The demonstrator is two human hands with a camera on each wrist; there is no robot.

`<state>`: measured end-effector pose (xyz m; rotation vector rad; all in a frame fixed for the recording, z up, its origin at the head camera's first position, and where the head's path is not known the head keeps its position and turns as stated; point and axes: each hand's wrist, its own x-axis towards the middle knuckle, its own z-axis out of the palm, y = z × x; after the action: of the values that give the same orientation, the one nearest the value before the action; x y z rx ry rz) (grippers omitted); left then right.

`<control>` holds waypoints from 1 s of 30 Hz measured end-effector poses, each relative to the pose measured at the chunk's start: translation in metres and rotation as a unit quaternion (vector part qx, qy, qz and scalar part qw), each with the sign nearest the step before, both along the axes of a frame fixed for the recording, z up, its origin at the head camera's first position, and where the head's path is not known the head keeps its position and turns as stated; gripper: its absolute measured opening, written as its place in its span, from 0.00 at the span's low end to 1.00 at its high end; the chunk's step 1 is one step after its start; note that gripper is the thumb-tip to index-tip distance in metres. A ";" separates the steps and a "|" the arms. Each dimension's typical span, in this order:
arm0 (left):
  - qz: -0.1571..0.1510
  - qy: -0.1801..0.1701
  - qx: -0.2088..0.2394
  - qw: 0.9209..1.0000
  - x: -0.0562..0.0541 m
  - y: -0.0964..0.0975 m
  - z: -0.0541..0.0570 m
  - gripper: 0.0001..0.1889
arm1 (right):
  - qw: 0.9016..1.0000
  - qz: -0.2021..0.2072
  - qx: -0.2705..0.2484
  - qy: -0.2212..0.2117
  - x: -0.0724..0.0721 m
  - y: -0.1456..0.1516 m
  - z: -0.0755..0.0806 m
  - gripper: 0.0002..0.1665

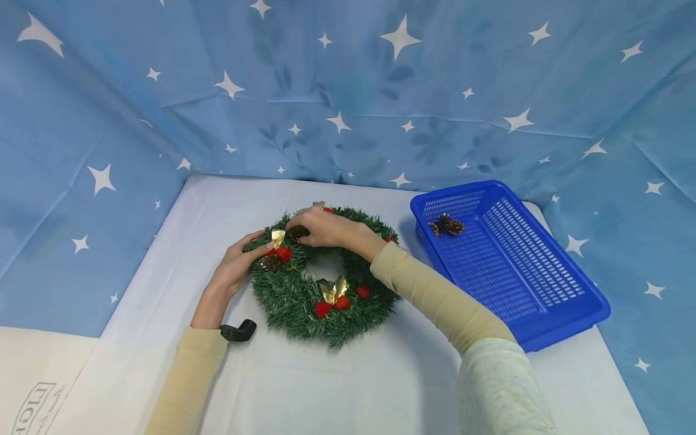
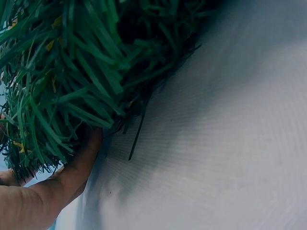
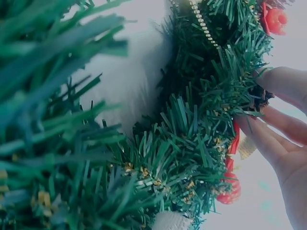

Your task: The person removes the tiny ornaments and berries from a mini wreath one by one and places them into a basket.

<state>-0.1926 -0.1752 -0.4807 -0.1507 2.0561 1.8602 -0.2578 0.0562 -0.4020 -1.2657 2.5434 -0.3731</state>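
A green tinsel wreath [image 1: 296, 311] lies on the white-covered table, decorated with red berries, red bows and gold leaves. My left hand [image 1: 232, 269] grips its outer left edge, thumb on top beside a gold leaf [image 1: 278, 237]. In the left wrist view, fingers [image 2: 79, 167] of that hand reach under the wreath's rim. Reaching across the wreath's upper part, my right hand [image 1: 326, 228] pinches a dark pine cone [image 1: 298, 232] against the greenery. The right wrist view shows this pine cone [image 3: 260, 97] between thumb and fingers, partly hidden. Another pine cone [image 1: 270, 262] sits beside a red bow.
A blue plastic basket [image 1: 576, 275] stands at the right, with a small cluster of pine cones [image 1: 447, 225] near its far left corner. Blue star-patterned cloth [image 1: 348, 90] encloses the table at the back and sides. A black wrist device [image 1: 239, 330] is on the left wrist.
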 end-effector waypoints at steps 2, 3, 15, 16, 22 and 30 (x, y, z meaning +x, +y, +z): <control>0.001 0.001 -0.004 1.000 0.000 0.000 0.000 0.39 | 1.000 -0.002 -0.003 0.003 0.000 0.001 0.002 0.23; 0.001 0.002 -0.006 1.000 -0.001 0.000 0.000 0.39 | 1.000 -0.003 -0.004 0.004 0.000 0.002 0.002 0.23; -0.002 0.004 -0.007 1.000 0.000 0.000 -0.002 0.38 | 1.000 -0.015 -0.016 0.004 0.006 0.014 0.011 0.23; -0.003 0.005 -0.008 1.000 0.000 0.000 -0.002 0.38 | 1.000 -0.018 -0.019 0.005 0.006 0.016 0.012 0.24; -0.002 0.000 -0.009 1.000 0.000 0.000 0.000 0.38 | 0.999 -0.027 -0.038 0.013 0.007 0.025 0.018 0.25; -0.006 -0.004 -0.004 1.000 0.000 0.001 0.001 0.39 | 0.997 -0.040 -0.056 0.021 0.008 0.042 0.021 0.24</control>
<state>-0.1925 -0.1740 -0.4794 -0.1485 2.0539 1.8424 -0.2494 0.0984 -0.3813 -1.2228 2.6476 -0.5178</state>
